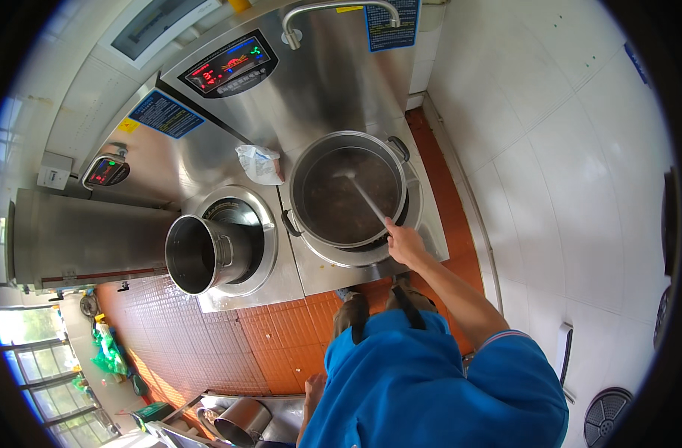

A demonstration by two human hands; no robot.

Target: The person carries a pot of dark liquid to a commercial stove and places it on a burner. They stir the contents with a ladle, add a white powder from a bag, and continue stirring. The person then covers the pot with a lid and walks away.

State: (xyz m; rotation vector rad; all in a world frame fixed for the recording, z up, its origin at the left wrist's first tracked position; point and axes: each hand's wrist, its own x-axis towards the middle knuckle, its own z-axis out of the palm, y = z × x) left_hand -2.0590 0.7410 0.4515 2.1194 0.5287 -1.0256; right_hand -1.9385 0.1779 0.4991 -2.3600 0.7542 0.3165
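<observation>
My right hand (403, 244) grips the handle of a long metal ladle (367, 196), whose head sits at the surface of dark brown liquid (332, 204) in a wide steel stockpot (296, 168). That pot has two dark side handles and stands on the right burner of a steel range. Low beside my body is my left hand (315, 386), partly cut off by the blue shirt; its fingers cannot be made out clearly. Left of the wide pot, a tall steel pot (234, 252) stands on the other burner. A white plastic bag (259, 164) lies behind, between the burners.
A curved faucet (341, 7) and a lit control panel (229, 64) are on the steel backsplash. At the left stands a steel cabinet (94, 241). Behind me, a steel pot (243, 421) rests on a metal counter. A white tiled wall (548, 185) rises close on the right.
</observation>
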